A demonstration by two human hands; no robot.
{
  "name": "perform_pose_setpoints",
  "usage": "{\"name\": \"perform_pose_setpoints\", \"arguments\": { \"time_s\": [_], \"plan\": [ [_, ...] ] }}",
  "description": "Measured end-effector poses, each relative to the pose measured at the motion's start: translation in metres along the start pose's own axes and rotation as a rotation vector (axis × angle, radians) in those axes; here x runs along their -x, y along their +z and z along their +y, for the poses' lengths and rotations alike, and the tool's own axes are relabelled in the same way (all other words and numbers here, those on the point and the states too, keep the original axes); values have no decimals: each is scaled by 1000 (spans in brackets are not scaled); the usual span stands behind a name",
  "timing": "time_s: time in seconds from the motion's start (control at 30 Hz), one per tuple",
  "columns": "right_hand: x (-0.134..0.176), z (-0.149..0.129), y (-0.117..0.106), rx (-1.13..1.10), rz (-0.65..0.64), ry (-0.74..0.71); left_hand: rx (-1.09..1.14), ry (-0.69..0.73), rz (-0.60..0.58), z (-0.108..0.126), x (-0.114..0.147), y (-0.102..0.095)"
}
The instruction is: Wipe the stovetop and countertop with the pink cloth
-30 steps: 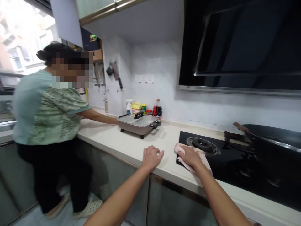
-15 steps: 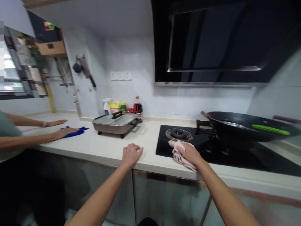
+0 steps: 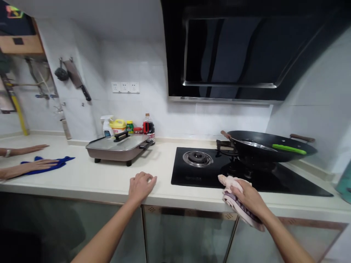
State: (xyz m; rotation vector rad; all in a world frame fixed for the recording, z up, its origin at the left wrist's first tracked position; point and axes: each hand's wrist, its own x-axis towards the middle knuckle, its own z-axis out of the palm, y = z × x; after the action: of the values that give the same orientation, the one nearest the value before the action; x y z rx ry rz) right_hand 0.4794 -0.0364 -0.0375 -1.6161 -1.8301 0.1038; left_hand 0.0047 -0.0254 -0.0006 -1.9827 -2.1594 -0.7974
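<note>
Reference: clock directions are read from the centre of the view, 12 o'clock being up.
Pink cloth (image 3: 235, 201): 4 o'clock; pale pink, soft, bunched and creased at its upper end; a darker purple-grey band with light marks runs along the lower part; the upper corner overlaps the front edge of the hob, the lower end hangs past the front edge of the countertop (image 3: 161, 160). Contact between cloth and hob surface cannot be told.
Right hand (image 3: 248, 197): 4 o'clock; clamped on the pink cloth from above, thumb toward the burner side.
Left hand (image 3: 141, 185): 7 o'clock; set on the countertop near its front edge, fingers loosely bent, thumb apart from them; well apart from the right hand.
Hob (image 3: 189, 175): 4 o'clock; black, glossy, with a round burner (image 3: 197, 157) near its left end.
Wok (image 3: 260, 155): 3 o'clock; black, wooden-handled, over the right part of the hob; a bright green, long object (image 3: 289, 149) lies across it.
Lidded pan (image 3: 109, 155): between 8 and 9 o'clock; rectangular, brownish, on short black feet.
Co-worker's hands: between 8 and 9 o'clock; one on a blue cloth (image 3: 49, 168), the other (image 3: 31, 149) flat beyond it.
</note>
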Motion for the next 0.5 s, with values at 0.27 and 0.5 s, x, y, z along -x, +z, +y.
{"name": "perform_pose_setpoints", "arguments": {
  "time_s": [0.27,0.5],
  "plan": [
    [-50,-79,40,-150,-156,-154,17,34,53,-2,3,5],
    [-141,-169,103,-8,-185,-210,34,16,84,-2,5,8]
  ]
}}
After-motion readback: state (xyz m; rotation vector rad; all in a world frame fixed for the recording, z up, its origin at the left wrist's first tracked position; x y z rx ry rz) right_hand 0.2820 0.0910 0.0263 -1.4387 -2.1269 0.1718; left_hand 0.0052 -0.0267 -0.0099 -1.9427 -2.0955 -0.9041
